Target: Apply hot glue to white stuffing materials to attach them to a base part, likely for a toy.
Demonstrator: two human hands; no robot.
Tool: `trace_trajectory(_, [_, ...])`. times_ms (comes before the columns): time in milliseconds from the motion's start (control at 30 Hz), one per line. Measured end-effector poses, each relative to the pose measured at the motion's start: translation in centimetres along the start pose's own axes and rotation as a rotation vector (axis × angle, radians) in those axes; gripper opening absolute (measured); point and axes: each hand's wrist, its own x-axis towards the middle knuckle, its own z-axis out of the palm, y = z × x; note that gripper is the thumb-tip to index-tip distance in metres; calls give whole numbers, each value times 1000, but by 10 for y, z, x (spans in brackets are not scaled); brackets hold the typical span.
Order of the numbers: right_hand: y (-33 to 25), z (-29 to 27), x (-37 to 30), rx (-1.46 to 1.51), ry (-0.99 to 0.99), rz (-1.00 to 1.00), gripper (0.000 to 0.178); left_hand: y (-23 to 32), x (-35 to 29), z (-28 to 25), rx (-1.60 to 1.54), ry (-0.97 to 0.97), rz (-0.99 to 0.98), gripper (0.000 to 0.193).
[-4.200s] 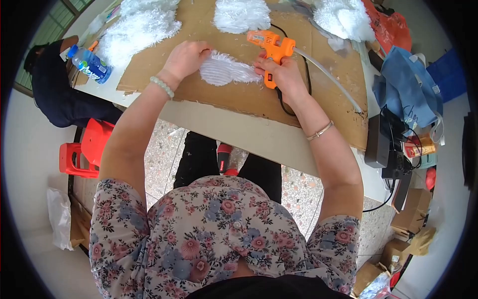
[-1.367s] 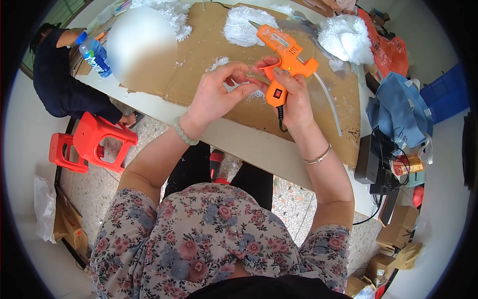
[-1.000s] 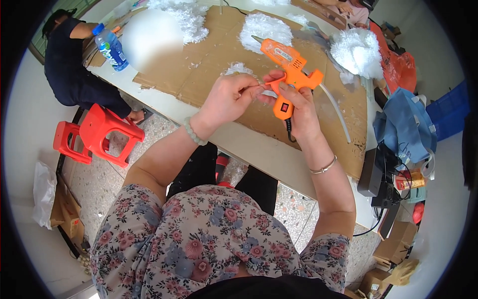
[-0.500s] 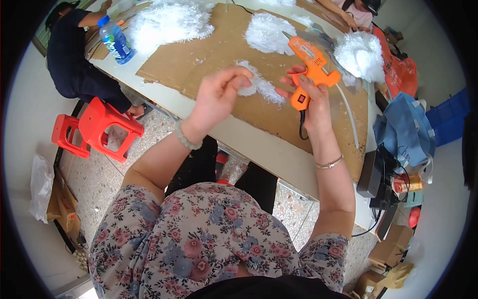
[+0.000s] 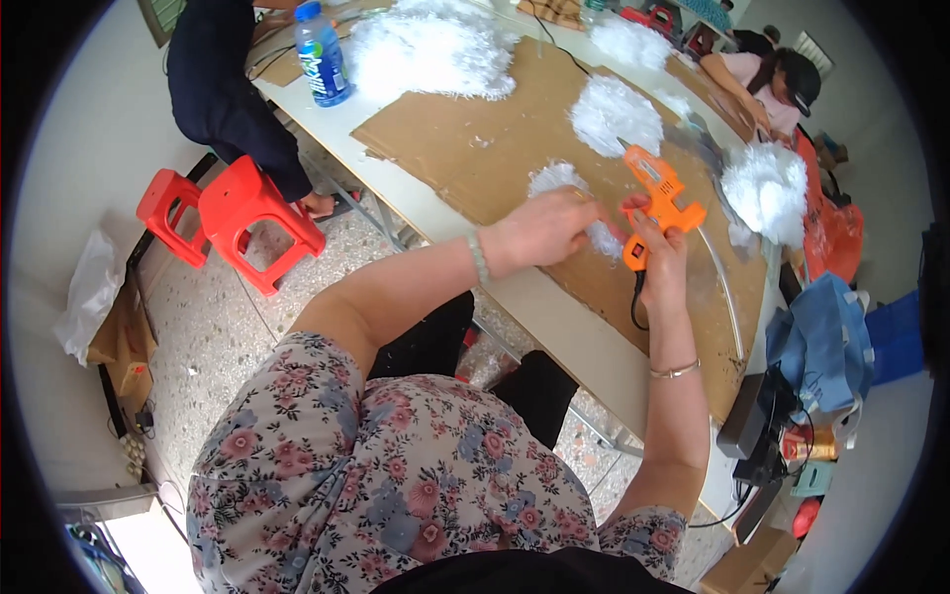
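In my right hand (image 5: 665, 259) is an orange hot glue gun (image 5: 653, 178), held by its handle with the nozzle pointing to the far left. A long whitish glue stick (image 5: 729, 297) trails out of its back end, and a black cord hangs from the handle. My left hand (image 5: 546, 228) is close beside the handle, fingers bent together; anything between them is too small to make out. Beneath and beyond my left hand lies a small piece of white fluffy material (image 5: 557, 178) on the brown cardboard (image 5: 475, 148), partly covered by that hand.
White fluffy heaps (image 5: 435, 49) lie around the table, one pile (image 5: 767, 193) at right. A blue-capped bottle (image 5: 322, 59) stands at the left edge. Red stools (image 5: 259, 213) are on the floor at left, a blue bag (image 5: 826, 337) at right. Two people work across the table.
My left hand has moved right, toward the glue gun's handle and my right fingers. The whole view has shifted, so the table sits further right and lower. The glue gun stays in my right hand.
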Motion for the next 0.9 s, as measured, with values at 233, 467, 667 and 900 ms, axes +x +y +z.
trace_trajectory(233, [-1,-8,-6,-79,-9,154,22,5,-5,-7,-127,-284,-62,33])
trace_trajectory(467, [16,-22,14,-68,74,106,24,3,-6,-15,-100,-388,47,24])
trace_trajectory(667, [3,-13,10,45,-23,22,22,5,-8,-19,-24,-362,77,20])
trace_trajectory(900, [8,-9,-3,52,-37,120,24,9,9,-6,89,-118,40,22])
